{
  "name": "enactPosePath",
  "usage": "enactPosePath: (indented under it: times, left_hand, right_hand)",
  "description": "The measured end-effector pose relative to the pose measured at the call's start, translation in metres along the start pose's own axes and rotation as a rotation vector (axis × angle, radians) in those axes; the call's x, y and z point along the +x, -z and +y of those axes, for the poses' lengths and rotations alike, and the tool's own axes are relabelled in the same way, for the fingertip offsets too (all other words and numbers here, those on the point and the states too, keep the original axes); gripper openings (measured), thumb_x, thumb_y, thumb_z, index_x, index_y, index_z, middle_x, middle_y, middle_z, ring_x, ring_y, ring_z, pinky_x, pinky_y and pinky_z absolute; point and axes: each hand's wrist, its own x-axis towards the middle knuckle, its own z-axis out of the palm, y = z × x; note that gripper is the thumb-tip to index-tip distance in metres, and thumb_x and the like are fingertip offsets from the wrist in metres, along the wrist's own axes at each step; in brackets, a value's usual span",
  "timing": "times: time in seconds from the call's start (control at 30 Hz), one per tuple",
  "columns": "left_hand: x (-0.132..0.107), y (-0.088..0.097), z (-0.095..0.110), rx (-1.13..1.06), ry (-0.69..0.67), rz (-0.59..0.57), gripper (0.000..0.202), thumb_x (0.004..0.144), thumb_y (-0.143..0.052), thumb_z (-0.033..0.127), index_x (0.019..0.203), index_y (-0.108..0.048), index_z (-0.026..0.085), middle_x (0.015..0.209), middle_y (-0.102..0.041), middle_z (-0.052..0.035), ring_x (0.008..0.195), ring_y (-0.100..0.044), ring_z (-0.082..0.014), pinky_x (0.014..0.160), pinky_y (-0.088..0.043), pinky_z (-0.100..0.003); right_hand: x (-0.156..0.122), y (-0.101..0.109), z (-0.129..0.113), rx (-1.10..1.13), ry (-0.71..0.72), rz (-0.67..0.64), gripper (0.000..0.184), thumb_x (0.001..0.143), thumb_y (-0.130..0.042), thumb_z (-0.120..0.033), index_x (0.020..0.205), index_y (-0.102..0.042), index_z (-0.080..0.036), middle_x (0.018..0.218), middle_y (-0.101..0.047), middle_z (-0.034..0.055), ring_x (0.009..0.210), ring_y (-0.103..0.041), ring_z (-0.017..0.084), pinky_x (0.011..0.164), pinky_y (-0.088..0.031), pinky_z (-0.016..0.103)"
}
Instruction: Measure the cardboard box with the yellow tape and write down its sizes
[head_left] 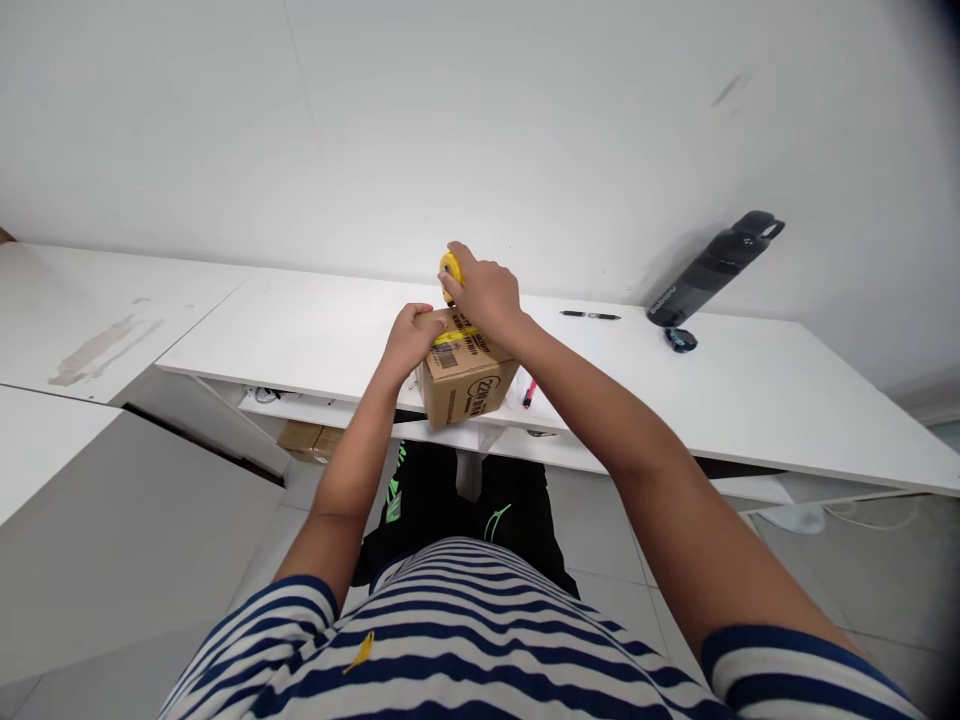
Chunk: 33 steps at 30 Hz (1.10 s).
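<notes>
A small brown cardboard box (pixel 466 388) with black print sits at the desk's front edge. Across its top face lies the yellow blade (pixel 454 336) of a tape measure. My left hand (pixel 409 342) is closed at the box's left edge, its thumb pressing the blade's end down against the top. The yellow tape measure case (pixel 451 272) is gripped in my right hand (pixel 489 296), held just above the box's far side. The right hand's lower fingers are partly hidden, and so is the blade where it meets the case.
Right of the box, a red pen (pixel 529 393) lies near the edge, and a black pen (pixel 590 315) farther back. A dark bottle (pixel 712 268) stands near the wall beside a small black round object (pixel 681 340). Cardboard boxes (pixel 309 440) sit under the white desk (pixel 300 320).
</notes>
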Motion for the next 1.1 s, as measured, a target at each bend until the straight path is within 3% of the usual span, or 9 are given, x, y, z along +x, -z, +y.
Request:
enactPosePath:
  times: [0.17, 0.3, 0.43, 0.57, 0.7, 0.8, 0.87, 1.0, 1.1]
  left_hand:
    - [-0.013, -0.022, -0.008, -0.026, 0.044, 0.216, 0.046, 0.087, -0.061, 0.033, 0.131, -0.051, 0.024, 0.13, -0.063, -0.0101, 0.116, -0.065, -0.0257, 0.1, -0.054, -0.044]
    - [-0.018, -0.03, -0.008, -0.061, -0.006, 0.264, 0.051, 0.091, -0.058, 0.029, 0.14, -0.043, 0.026, 0.142, -0.056, -0.0114, 0.123, -0.062, -0.0249, 0.101, -0.054, -0.042]
    - [-0.022, -0.028, -0.003, -0.154, -0.069, 0.226, 0.057, 0.092, -0.062, 0.03, 0.145, -0.04, 0.027, 0.155, -0.047, -0.0126, 0.123, -0.062, -0.0266, 0.1, -0.055, -0.04]
    - [-0.017, -0.015, 0.007, 0.029, -0.205, 0.128, 0.063, 0.093, -0.062, 0.035, 0.152, -0.039, 0.032, 0.16, -0.047, -0.0098, 0.136, -0.055, -0.0315, 0.111, -0.047, -0.047]
    - [-0.012, -0.001, 0.021, 0.361, -0.294, -0.079, 0.054, 0.097, -0.049, 0.034, 0.151, -0.047, 0.034, 0.136, -0.069, -0.0089, 0.121, -0.063, -0.0334, 0.106, -0.047, -0.052]
    - [-0.014, 0.004, 0.031, 0.608, -0.279, -0.111, 0.053, 0.098, -0.038, 0.033, 0.15, -0.05, 0.032, 0.119, -0.075, -0.0094, 0.109, -0.068, -0.0354, 0.097, -0.05, -0.054]
    - [-0.016, 0.005, 0.035, 0.694, -0.272, -0.113, 0.055, 0.098, -0.034, 0.033, 0.151, -0.049, 0.032, 0.123, -0.075, -0.009, 0.11, -0.068, -0.036, 0.095, -0.05, -0.054]
    - [-0.016, 0.004, 0.036, 0.73, -0.233, -0.115, 0.056, 0.098, -0.035, 0.032, 0.152, -0.049, 0.033, 0.141, -0.068, -0.0048, 0.125, -0.063, -0.0332, 0.1, -0.05, -0.049]
    - [-0.014, 0.004, 0.034, 0.724, -0.215, -0.108, 0.056, 0.097, -0.036, 0.032, 0.151, -0.052, 0.032, 0.144, -0.067, -0.0044, 0.127, -0.062, -0.0327, 0.101, -0.05, -0.049]
  right_hand:
    - [-0.005, -0.006, -0.003, 0.111, 0.017, 0.025, 0.046, 0.095, -0.06, -0.04, 0.136, -0.053, -0.021, 0.088, -0.071, 0.0081, 0.081, -0.064, 0.024, 0.079, -0.052, 0.041]
    - [-0.016, -0.001, -0.006, 0.106, 0.039, -0.017, 0.049, 0.091, -0.062, -0.037, 0.137, -0.053, -0.022, 0.091, -0.072, 0.0081, 0.082, -0.064, 0.025, 0.08, -0.051, 0.042]
    - [-0.031, 0.007, -0.004, 0.077, 0.09, -0.019, 0.048, 0.093, -0.058, -0.032, 0.14, -0.054, -0.023, 0.089, -0.071, 0.0072, 0.08, -0.063, 0.025, 0.08, -0.05, 0.04]
    - [-0.044, 0.007, 0.003, 0.074, 0.099, -0.01, 0.049, 0.094, -0.056, -0.034, 0.142, -0.054, -0.024, 0.09, -0.072, 0.006, 0.077, -0.062, 0.024, 0.077, -0.048, 0.037]
    - [-0.049, 0.001, 0.006, 0.062, 0.09, 0.012, 0.05, 0.095, -0.053, -0.035, 0.144, -0.053, -0.025, 0.09, -0.073, 0.0057, 0.074, -0.061, 0.023, 0.072, -0.047, 0.035]
    - [-0.05, 0.002, 0.006, 0.058, 0.088, 0.024, 0.048, 0.094, -0.055, -0.036, 0.141, -0.055, -0.025, 0.087, -0.073, 0.0047, 0.069, -0.059, 0.021, 0.067, -0.044, 0.034]
    - [-0.056, 0.007, 0.008, 0.054, 0.087, 0.044, 0.046, 0.093, -0.055, -0.038, 0.137, -0.057, -0.026, 0.083, -0.072, 0.0031, 0.067, -0.058, 0.02, 0.064, -0.043, 0.032]
    - [-0.093, 0.027, 0.013, 0.029, 0.021, 0.111, 0.042, 0.093, -0.057, -0.044, 0.131, -0.06, -0.027, 0.08, -0.071, 0.0011, 0.064, -0.06, 0.019, 0.059, -0.04, 0.029]
    - [-0.136, 0.036, 0.018, 0.037, -0.04, 0.24, 0.041, 0.09, -0.063, -0.046, 0.126, -0.063, -0.027, 0.093, -0.076, 0.0017, 0.063, -0.063, 0.017, 0.056, -0.042, 0.028]
